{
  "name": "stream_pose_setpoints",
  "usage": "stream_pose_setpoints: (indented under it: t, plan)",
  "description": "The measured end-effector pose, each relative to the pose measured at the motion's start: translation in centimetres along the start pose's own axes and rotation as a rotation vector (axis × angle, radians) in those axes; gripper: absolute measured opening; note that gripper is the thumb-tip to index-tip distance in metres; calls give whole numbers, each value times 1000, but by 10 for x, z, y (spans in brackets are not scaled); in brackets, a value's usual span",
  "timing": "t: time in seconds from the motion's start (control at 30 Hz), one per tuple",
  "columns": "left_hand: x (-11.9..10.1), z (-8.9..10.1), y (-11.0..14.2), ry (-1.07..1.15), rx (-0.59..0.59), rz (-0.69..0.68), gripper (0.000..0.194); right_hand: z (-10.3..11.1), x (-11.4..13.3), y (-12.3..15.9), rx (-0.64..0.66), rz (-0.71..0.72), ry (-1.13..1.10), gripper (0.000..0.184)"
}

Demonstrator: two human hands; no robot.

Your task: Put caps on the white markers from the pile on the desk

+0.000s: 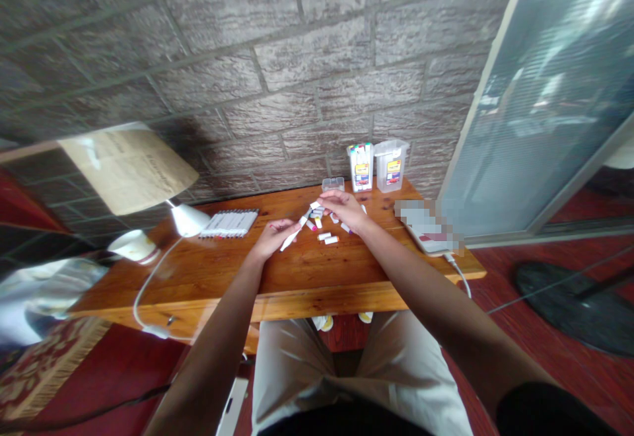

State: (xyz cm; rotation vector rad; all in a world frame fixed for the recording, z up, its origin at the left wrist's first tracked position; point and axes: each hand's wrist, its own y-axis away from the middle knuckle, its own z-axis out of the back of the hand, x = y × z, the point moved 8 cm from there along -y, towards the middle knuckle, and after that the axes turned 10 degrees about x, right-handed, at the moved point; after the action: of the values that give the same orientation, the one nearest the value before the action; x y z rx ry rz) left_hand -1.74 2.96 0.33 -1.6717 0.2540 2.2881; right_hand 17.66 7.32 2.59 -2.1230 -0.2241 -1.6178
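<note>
My left hand [275, 236] is closed around a white marker [292, 236], which slants up and to the right. Just above the marker's upper end, my right hand [341, 205] pinches a small white marker cap [314, 205]. A narrow gap seems to lie between cap and marker. Several loose caps lie on the wooden table below and behind the hands, among them a pair of white caps [331, 240] in front and a cap with a pink end [311, 225]. My right hand partly hides the pile.
Left of the hands lies a row of markers [230, 223], near a lamp [185, 219] and a paper cup [133, 246]. Behind stand a marker-filled plastic box [361, 170], a clear container [391, 168] and a small clear box [333, 185]. A blurred device [428, 228] lies right.
</note>
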Motion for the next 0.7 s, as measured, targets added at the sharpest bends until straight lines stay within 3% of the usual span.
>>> stream_pose_setpoints:
  t: [0.37, 0.5, 0.7]
  plan:
    - [-4, -2, 1, -34, 8, -9, 47, -12, 2, 0, 131, 42, 108, 33]
    - [-4, -3, 0, -35, 31, -21, 46, -21, -5, 1, 241, 17, 197, 36]
    - [-2, -1, 0, -56, 31, -29, 46, -21, -7, -5, 265, 82, 205, 45]
